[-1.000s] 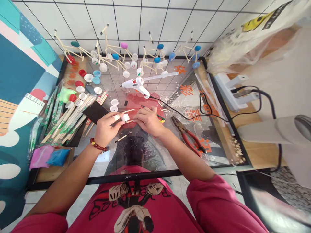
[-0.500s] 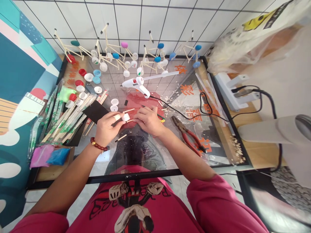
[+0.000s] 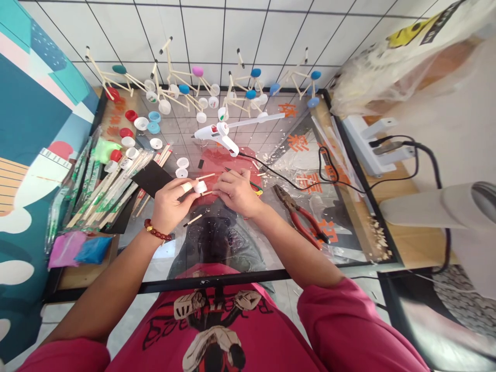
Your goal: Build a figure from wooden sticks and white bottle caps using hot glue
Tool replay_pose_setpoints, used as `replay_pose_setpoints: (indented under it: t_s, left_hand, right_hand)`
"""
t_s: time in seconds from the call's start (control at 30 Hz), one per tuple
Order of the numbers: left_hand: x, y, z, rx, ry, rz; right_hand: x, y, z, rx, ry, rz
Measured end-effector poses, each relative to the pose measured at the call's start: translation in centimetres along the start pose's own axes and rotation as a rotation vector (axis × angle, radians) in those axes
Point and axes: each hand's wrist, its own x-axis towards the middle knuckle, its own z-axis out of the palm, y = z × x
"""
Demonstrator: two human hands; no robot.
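Observation:
My left hand pinches a white bottle cap between thumb and fingers, above the glass tabletop. A short wooden stick runs from the cap to my right hand, whose fingertips are closed on its other end. Another light stick is just beyond the cap; whether it touches the cap I cannot tell. Nearer to me lies a short stick with a black end. Partly hidden behind my right hand is a green and yellow handled tool.
A white glue gun lies beyond my hands, its cord running right. Red-handled pliers rest at right. Several stick figures line the back edge. Bundled sticks, a black sheet and loose caps are at left.

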Motion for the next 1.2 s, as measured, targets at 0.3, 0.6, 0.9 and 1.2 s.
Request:
replay_pose_setpoints:
  t_s: [0.3,0.6,0.9,1.2]
  left_hand:
    - [-0.1,-0.3,0.2,-0.004,0.009,0.001]
    - [-0.1,-0.4,0.2,-0.008,0.02,0.033]
    - [-0.2,-0.5,0.2,-0.009,0.012,-0.004]
    - [-0.3,-0.5,0.2,-0.012,0.004,-0.029]
  right_hand:
    - [0.0,0.0,-0.2,0.043,0.026,-0.003]
    - [0.0,0.0,0.0,0.04,0.037,-0.001]
    - [-0.2,-0.1,-0.1,-0.018,0.045,0.002]
    - [-0.1,-0.3,-1.1,-0.106,0.225,0.178]
